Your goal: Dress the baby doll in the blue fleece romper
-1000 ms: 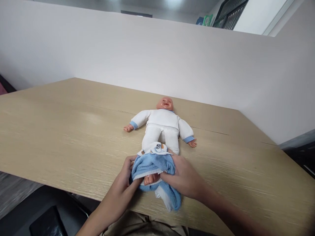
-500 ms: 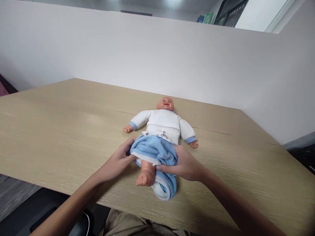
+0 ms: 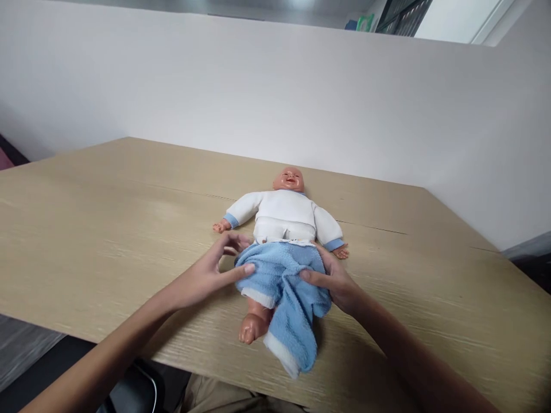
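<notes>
We seem to be pulling blue pants (image 3: 279, 269) up a baby doll (image 3: 286, 212) lying on the counter (image 3: 107, 229) between our hands. Our right hand (image 3: 340, 281) pinches the waist. Our left hand (image 3: 206, 278) is open, its thumb touching the cloth. Next, the floppy pant leg needs straightening.

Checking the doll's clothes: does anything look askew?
Yes. On the plastic baby doll, the blue fleece trousers sit unevenly: one bare foot pokes out, while the other trouser leg trails limp and slanted, no foot showing.
</notes>
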Motion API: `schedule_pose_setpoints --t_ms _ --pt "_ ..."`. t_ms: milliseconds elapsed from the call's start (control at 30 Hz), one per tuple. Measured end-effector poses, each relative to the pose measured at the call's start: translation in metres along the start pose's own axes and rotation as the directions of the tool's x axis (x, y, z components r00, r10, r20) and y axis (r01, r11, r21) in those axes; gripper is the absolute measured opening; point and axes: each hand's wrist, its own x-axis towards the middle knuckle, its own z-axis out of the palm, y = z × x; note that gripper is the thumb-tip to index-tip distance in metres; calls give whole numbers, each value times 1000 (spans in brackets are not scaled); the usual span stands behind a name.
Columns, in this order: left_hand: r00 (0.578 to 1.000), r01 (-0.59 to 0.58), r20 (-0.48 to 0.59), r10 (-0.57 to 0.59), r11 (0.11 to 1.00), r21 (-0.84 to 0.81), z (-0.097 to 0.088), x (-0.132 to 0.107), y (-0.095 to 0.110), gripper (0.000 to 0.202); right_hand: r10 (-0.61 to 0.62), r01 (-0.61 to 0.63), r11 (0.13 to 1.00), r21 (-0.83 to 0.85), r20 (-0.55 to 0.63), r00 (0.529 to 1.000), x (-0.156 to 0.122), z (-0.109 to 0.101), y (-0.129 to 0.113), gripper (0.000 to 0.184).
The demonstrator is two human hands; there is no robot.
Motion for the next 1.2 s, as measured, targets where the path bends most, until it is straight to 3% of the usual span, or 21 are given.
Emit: schedule_pose_setpoints --t_ms 67,133,267,333,433,500,567,667,767,833,900,967,1033,1133,1200 --pt "995 -32 -92 41 994 101 1 8 4 52 62 -63 991 115 8 998 -1 -1 0 89" --pt "992 -79 -77 97 976 204 1 20 12 57 91 -93 979 181 17 996 -2 -1 -1 88" --pt "968 -179 220 123 950 255 -6 60 40 54 30 -39 977 211 45 999 -2 3 -8 77" --pt "912 -159 406 53 960 232 -10 85 53 53 -29 11 970 244 69 997 0 5 -11 70" --pt "760 -143 650 -7 974 177 -12 119 64 44 -113 87 957 278 81 990 2 2 -16 58" --pt "673 -157 739 26 982 108 -10 134 65 35 -101 70 967 244 115 988 1 -6 -18 54" --pt "634 -146 768 89 989 6 -4 143 63 34 -45 14 985 173 177 983 -1 -16 -19 56" --pt "630 -83 759 167 985 -148 10 148 55 44 31 -53 996 67 291 956 -5 -29 -21 55" --pt "612 11 771 176 973 -231 21 150 44 51 24 -62 991 115 306 952 -8 -32 -20 49" --pt "553 101 819 156 963 -251 24 152 37 53 2 -50 973 226 207 978 -10 -31 -19 50" --pt "458 183 880 125 956 -231 23 152 32 52 15 -53 949 311 123 992 -10 -29 -19 52" --pt "398 219 912 98 955 -198 21 152 30 47 27 -69 944 323 135 990 -10 -29 -19 50" --pt "400 216 912 92 957 -191 20 151 29 40 49 -119 959 259 260 964 -10 -32 -21 47" --pt "447 165 882 153 954 -250 20 149 30 32 158 -208 977 41 515 843 -14 -38 -24 44" --pt "454 151 872 186 948 -281 21 147 31 29 195 -206 978 -44 561 805 -17 -41 -25 39"
